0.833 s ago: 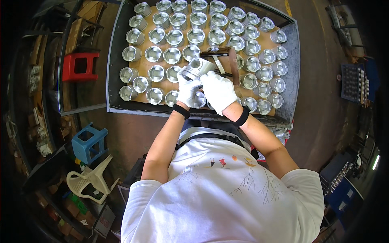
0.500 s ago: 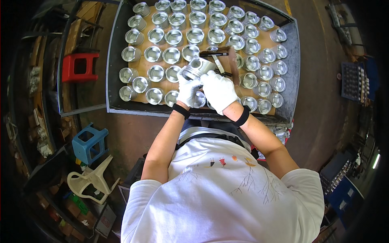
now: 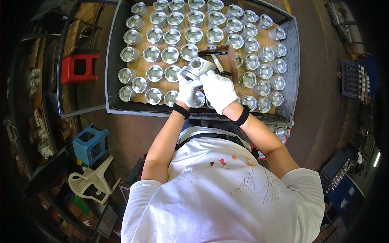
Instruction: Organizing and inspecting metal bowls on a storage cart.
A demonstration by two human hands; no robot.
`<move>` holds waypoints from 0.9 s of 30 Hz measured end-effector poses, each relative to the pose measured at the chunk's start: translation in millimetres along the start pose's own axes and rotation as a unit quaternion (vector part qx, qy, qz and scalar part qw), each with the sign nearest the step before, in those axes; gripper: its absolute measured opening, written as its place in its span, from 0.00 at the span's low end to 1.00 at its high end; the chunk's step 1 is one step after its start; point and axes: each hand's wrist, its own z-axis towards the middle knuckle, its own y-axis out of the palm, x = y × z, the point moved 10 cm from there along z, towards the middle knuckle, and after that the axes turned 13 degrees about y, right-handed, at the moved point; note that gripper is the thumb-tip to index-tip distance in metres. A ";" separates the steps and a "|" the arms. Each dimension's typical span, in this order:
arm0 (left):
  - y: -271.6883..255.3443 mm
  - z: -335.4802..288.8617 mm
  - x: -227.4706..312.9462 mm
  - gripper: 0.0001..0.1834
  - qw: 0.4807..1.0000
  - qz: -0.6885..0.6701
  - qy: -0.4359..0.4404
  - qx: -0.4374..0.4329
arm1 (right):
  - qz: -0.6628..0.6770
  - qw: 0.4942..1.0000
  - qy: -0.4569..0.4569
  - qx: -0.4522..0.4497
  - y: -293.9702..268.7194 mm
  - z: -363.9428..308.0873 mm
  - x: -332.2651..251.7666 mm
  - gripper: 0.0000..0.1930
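Observation:
Above the near middle of a metal-sided bin, a silver piston is held tilted, its ring grooves and pin hole showing. My left hand, in a white glove, has its fingers closed round the piston's lower left side. My right hand, gloved too, is pinched together against the piston's right side. Whatever is between its fingertips is hidden. Just beyond the hands lies an open cardboard box with a black marker and a pale strip-like tool in it.
Rows of upright pistons stand on brown board around the box. To the left are a red stool, a blue stool, a cream plastic chair and loaded shelves. A blue rack with metal parts stands right.
The view has shifted very slightly. Both hands stay closed at the piston, which keeps nearly the same place and tilt.

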 end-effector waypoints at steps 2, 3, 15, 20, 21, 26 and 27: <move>-1.7 3.4 -3.2 0.33 1.000 0.018 0.003 -0.020 | -0.005 1.000 0.001 -0.009 -0.8 0.0 -0.5 0.05; -3.3 3.0 -4.2 0.33 1.000 0.018 0.003 -0.020 | -0.004 1.000 0.001 -0.009 -1.3 0.0 -0.5 0.05; 7.5 -2.8 -1.3 0.35 1.000 -0.012 -0.008 -0.021 | -0.023 0.999 0.028 -0.038 6.7 -2.9 7.1 0.06; 5.1 -3.2 -6.9 0.35 0.999 -0.019 -0.025 -0.018 | -0.007 1.000 0.003 -0.006 1.8 -5.3 6.8 0.04; 6.7 -3.4 -7.6 0.35 0.999 -0.019 -0.025 -0.018 | -0.007 1.000 0.004 -0.006 2.0 -5.4 7.6 0.04; 20.8 -1.4 -1.0 0.26 0.995 -0.075 -0.035 -0.059 | 0.014 0.996 0.089 -0.019 3.4 0.7 31.2 0.05; 18.4 0.3 -1.8 0.25 0.995 -0.048 -0.060 -0.058 | 0.025 0.993 0.116 -0.012 8.4 1.6 48.1 0.06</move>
